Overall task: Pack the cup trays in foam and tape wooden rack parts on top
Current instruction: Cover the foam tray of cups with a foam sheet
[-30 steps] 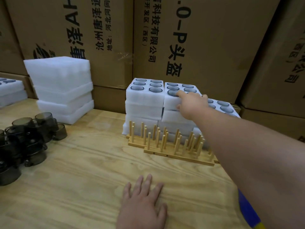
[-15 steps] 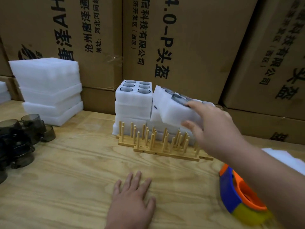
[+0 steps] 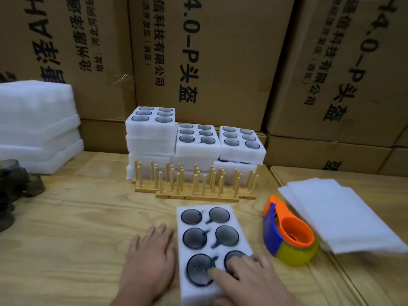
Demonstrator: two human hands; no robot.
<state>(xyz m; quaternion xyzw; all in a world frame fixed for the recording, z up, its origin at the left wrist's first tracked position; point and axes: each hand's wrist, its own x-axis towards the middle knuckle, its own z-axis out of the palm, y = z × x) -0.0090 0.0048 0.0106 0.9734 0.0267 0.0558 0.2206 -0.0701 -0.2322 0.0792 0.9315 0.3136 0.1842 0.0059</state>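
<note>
White foam cup tray (image 3: 212,246), loaded with six dark cups, lies flat on the plywood counter (image 3: 77,228) directly before us, in front of the wooden rack parts (image 3: 194,184). Our right hand (image 3: 249,281) rests on its near end, fingers loosely extended over the cups. Our left hand (image 3: 148,263) lies spread flat on the counter, just beside the tray. We judge the foam light and compressible, the cups fragile; take hold at the long side walls.

White six-cup foam tray (image 3: 212,237) — flat, foreground
</note>
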